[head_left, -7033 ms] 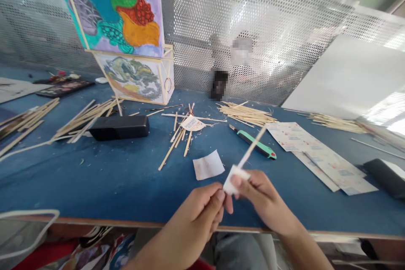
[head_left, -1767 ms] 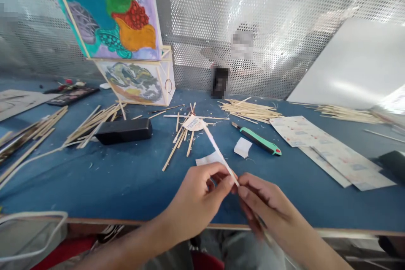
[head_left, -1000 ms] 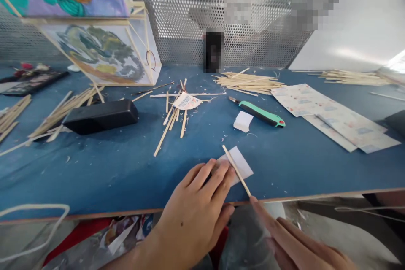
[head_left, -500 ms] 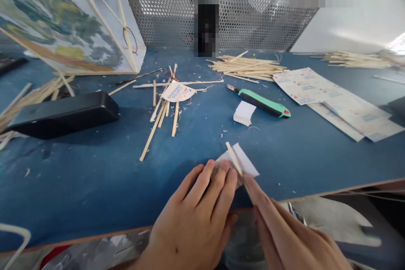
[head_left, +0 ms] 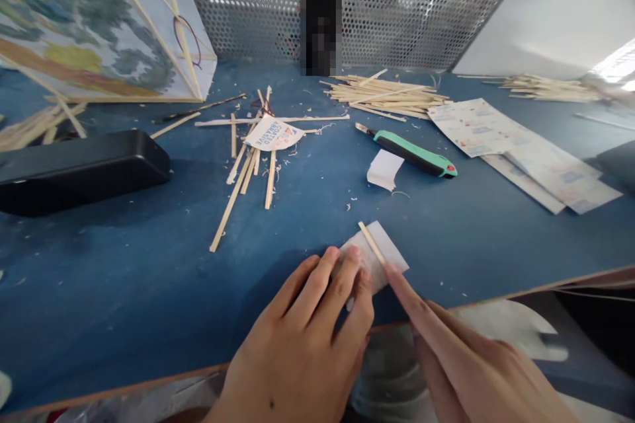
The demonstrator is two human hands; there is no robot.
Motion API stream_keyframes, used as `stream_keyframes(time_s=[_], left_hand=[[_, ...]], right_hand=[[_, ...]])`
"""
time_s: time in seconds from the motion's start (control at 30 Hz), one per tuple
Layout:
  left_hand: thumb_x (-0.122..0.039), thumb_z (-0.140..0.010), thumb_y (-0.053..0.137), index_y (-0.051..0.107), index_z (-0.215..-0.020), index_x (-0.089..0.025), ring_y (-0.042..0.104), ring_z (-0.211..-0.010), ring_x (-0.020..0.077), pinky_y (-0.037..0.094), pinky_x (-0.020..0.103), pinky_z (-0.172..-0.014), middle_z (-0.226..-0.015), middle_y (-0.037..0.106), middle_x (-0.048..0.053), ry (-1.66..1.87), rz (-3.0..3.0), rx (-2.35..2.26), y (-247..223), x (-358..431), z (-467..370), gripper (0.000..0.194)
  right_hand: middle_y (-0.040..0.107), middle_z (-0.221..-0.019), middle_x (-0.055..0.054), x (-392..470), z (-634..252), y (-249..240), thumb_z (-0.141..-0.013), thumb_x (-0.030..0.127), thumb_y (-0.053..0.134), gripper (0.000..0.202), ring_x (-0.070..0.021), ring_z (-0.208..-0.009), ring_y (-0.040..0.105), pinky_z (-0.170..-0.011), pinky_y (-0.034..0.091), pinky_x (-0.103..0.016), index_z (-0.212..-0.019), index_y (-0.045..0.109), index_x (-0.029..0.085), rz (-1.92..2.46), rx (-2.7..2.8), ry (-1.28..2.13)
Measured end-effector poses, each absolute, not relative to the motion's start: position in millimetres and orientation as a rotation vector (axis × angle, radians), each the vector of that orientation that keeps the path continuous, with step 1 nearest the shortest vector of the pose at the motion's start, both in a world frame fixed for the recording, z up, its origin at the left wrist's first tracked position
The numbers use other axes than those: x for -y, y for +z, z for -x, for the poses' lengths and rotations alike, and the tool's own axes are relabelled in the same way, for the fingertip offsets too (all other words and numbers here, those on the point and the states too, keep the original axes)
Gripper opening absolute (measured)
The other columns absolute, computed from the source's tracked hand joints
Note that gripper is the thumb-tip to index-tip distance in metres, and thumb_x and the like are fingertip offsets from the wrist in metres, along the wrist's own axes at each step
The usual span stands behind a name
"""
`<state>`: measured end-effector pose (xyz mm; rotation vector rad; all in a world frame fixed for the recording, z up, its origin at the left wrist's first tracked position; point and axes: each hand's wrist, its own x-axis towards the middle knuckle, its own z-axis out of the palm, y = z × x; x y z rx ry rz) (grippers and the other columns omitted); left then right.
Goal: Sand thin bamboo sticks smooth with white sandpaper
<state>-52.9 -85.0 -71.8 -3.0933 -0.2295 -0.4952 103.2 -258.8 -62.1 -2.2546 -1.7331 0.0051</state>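
Near the table's front edge lies a small pale sheet [head_left: 390,244], with a thin wooden stick [head_left: 371,242] slanting across it. The spread fingers of my left hand [head_left: 312,324] press flat on the sheet's left part. My right hand [head_left: 446,337] holds the stick's near end, its index finger stretched along it; the thumb side is partly hidden. Beyond the hands are a curled white paper piece [head_left: 383,169] and a green and black utility knife [head_left: 414,153] with its blade out.
Loose sticks [head_left: 233,201] lie under a printed paper scrap [head_left: 274,133]. A black box-like object [head_left: 84,168] is at left, below a painted panel [head_left: 99,33]. Stick piles [head_left: 381,96] and printed sheets [head_left: 526,152] sit at back right, before a perforated metal screen [head_left: 258,6].
The view has shifted slightly. My left fingers are a little more bent, and my right index finger has moved slightly along the stick, whose upper part now shows more plainly on the sheet.
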Motion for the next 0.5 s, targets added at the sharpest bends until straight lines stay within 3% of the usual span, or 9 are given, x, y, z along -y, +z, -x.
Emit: stream_keyframes(time_s=[0.07,0.27,0.37,0.5], left_hand=[[-0.038,-0.107,0.047,0.058,-0.149,-0.018,0.049,-0.148,0.0244,0.03,0.039,-0.122,-0.161,0.052,0.006,-0.485,3.101,0.23,-70.9,82.7,52.4,0.048],[-0.036,-0.105,0.048,0.058,-0.149,-0.018,0.054,-0.143,0.0247,0.033,0.04,-0.119,-0.156,0.057,0.005,-0.58,3.058,0.197,-70.8,80.5,53.8,0.048],[-0.037,-0.105,0.05,0.057,-0.149,-0.017,0.054,-0.143,0.0249,0.032,0.04,-0.12,-0.157,0.057,0.006,-0.562,3.065,0.205,-72.8,80.2,54.0,0.049],[-0.035,-0.104,0.051,0.056,-0.15,-0.017,0.052,-0.145,0.0248,0.029,0.039,-0.123,-0.158,0.056,0.009,-0.527,3.058,0.179,-73.2,78.4,52.2,0.049]], right_hand=[[0.083,-0.1,-0.007,255.6,-106.5,-58.2,-0.098,0.015,0.042,0.077,-0.0137,-0.04,0.065,-0.047,0.059,-0.021,-0.171,0.019,0.024,2.237,1.821,0.086],[0.082,-0.088,-0.005,259.2,-101.6,-56.7,-0.095,0.01,0.041,0.076,-0.012,-0.044,0.067,-0.048,0.056,-0.016,-0.168,0.028,0.025,2.287,1.726,0.097],[0.08,-0.08,-0.005,259.1,-97.8,-58.5,-0.094,0.011,0.042,0.079,-0.0143,-0.047,0.07,-0.046,0.055,-0.017,-0.17,0.021,0.018,2.282,1.729,0.112],[0.08,-0.08,0.0,258.4,-93.4,-60.5,-0.092,0.005,0.039,0.087,-0.0113,-0.034,0.059,-0.034,0.046,-0.017,-0.171,0.008,0.023,2.328,1.735,-0.022]])
